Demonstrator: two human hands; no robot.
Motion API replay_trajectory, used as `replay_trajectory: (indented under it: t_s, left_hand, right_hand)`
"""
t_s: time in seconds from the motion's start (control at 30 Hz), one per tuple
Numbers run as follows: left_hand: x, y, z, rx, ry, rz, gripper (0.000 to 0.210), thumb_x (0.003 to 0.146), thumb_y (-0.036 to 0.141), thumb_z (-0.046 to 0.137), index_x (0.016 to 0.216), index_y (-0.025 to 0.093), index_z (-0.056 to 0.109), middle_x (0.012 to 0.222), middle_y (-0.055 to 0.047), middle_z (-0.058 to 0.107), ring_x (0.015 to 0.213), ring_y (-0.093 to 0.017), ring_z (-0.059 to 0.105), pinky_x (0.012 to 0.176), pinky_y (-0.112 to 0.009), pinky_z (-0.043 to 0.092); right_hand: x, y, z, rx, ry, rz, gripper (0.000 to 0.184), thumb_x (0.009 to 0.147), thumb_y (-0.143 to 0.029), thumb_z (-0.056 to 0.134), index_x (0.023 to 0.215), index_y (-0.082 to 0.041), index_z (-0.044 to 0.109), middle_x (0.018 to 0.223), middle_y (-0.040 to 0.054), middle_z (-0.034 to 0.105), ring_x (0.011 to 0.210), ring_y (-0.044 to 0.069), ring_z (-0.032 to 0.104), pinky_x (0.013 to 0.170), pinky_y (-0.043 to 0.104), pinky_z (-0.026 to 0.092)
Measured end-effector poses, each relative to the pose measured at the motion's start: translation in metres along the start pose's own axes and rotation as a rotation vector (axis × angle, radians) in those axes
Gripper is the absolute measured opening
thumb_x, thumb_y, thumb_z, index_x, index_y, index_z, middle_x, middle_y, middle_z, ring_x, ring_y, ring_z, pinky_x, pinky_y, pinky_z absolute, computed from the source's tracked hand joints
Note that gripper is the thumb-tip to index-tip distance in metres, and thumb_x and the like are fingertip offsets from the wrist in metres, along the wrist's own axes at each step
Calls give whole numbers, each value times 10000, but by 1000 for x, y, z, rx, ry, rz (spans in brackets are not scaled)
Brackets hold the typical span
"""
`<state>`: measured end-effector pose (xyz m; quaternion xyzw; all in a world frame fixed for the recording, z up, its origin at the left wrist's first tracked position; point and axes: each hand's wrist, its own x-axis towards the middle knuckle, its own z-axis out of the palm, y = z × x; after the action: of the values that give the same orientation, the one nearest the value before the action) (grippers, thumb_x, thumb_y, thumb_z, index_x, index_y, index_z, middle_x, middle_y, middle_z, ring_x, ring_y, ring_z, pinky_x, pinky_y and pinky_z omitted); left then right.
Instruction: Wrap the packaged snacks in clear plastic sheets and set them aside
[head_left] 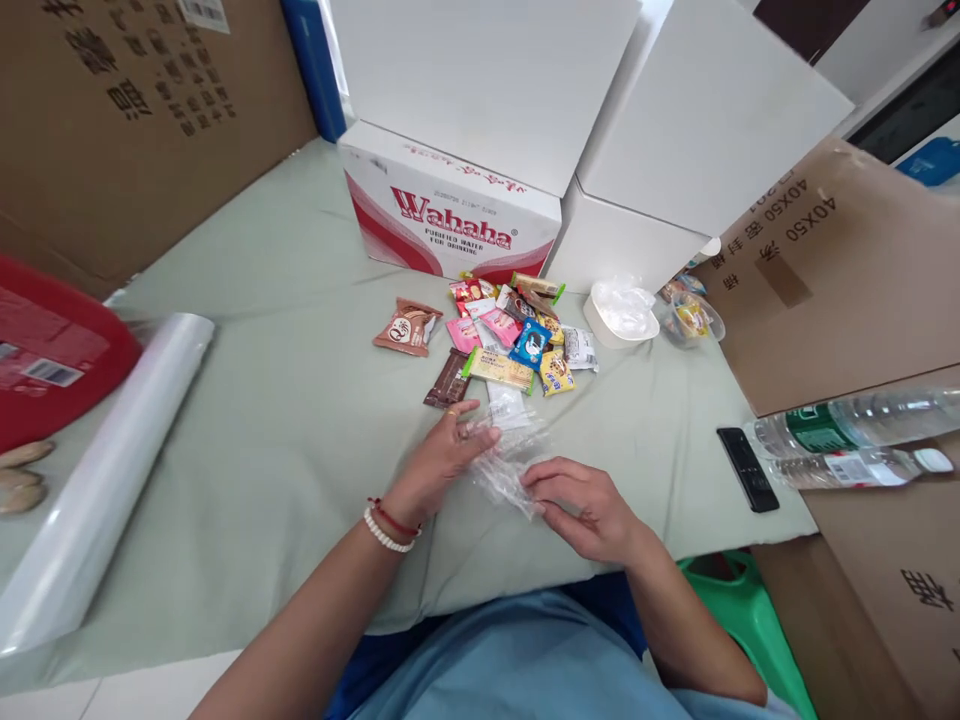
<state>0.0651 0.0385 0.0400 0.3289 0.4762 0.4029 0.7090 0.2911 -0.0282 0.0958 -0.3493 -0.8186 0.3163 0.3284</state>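
A crumpled clear plastic bag (504,468) lies between my hands near the front of the table. My left hand (442,458) has its thumb over the bag's left side, with the index finger stretched toward the snacks. At the bag's lower right edge, my right hand (586,508) pinches the thin film between thumb and fingers. Just beyond the bag is a loose pile of small wrapped snacks, among them a yellow-green bar (499,370), a blue packet (531,343) and a dark brown packet (448,378). A brown round-printed packet (409,327) lies apart on the left.
A Wahaha water carton (450,215) and white boxes stand behind the snacks. To the right are a white bowl (621,325) with plastic film, a phone (748,468) and clear bottles (862,420). A plastic film roll (112,480) and red container (56,350) occupy the left.
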Motion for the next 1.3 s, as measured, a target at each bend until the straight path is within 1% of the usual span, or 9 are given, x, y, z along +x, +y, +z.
replay_trajectory:
  t_s: [0.13, 0.23, 0.5, 0.67, 0.8, 0.9, 1.03, 1.17, 1.3]
  left_hand:
    - [-5, 3, -2, -14, 277, 170, 531, 555, 497, 898, 902, 173, 659, 783, 19, 649, 697, -146, 594, 707, -285, 468]
    - [-28, 3, -16, -135, 454, 210, 468, 591, 483, 881, 847, 195, 615, 797, 37, 642, 748, -133, 597, 732, -257, 475]
    - [-113, -19, -80, 278, 502, -121, 595, 575, 645, 838, 911, 209, 613, 712, -7, 658, 682, -208, 611, 564, -287, 457]
    - [-125, -8, -95, 666, 735, 14, 478, 755, 665, 690, 967, 237, 663, 858, -19, 694, 683, -201, 603, 587, -322, 451]
    - [-96, 4, -83, 947, 674, 244, 405, 878, 595, 550, 941, 227, 705, 1011, -63, 689, 790, -237, 646, 765, -411, 533]
    - [-61, 6, -73, 1156, 587, 431, 505, 925, 559, 481, 1115, 166, 733, 1110, -144, 658, 1064, -339, 630, 972, -509, 524]
    - [-28, 3, -63, 1349, 431, 380, 494, 908, 494, 547, 1212, 144, 721, 1202, -177, 649, 1155, -397, 558, 1009, -574, 491]
    - [-24, -3, -64, 1318, 374, 326, 234, 866, 377, 581, 896, 192, 720, 1052, -141, 658, 1082, -362, 557, 987, -532, 487]
    - [-37, -5, -68, 1114, 380, 445, 214, 862, 408, 585, 801, 215, 653, 957, -101, 632, 1003, -309, 566, 970, -477, 487]
  right_hand:
    - [-10, -10, -5, -123, -67, -83, 161, 1006, -123, 571, 1097, -200, 680, 1161, 139, 743, 1017, 207, 682, 892, 370, 592]
    - [-31, -6, -12, -144, -65, -65, 200, 997, -93, 580, 1131, -206, 675, 1209, 135, 735, 1064, 212, 681, 943, 397, 575]
    - [-70, 19, -40, -271, -287, 191, 156, 1037, -225, 610, 1137, -236, 729, 1309, 105, 722, 1160, 221, 692, 1004, 390, 573]
    - [-56, 19, -58, -336, 16, 342, 185, 1067, -292, 564, 1007, -227, 726, 991, 55, 750, 895, 174, 717, 775, 286, 554]
    - [-25, 25, -43, -359, 176, 415, 228, 1043, -331, 601, 862, -222, 687, 767, -1, 649, 629, 138, 575, 609, 273, 447]
    - [4, 34, -19, -355, 100, 423, 146, 1026, -288, 594, 1020, -222, 724, 984, 34, 719, 694, 144, 617, 671, 277, 480]
    - [32, 44, 1, -513, -88, 584, 288, 1001, -280, 625, 1277, -226, 689, 1267, 84, 701, 882, 193, 687, 759, 296, 489]
    - [37, 51, 2, -573, -201, 662, 194, 980, -193, 608, 1126, -221, 733, 1071, 57, 724, 912, 202, 686, 749, 276, 456]
    - [26, 59, -2, -510, -46, 533, 193, 958, -126, 568, 985, -216, 736, 957, 38, 691, 810, 176, 664, 737, 276, 476]
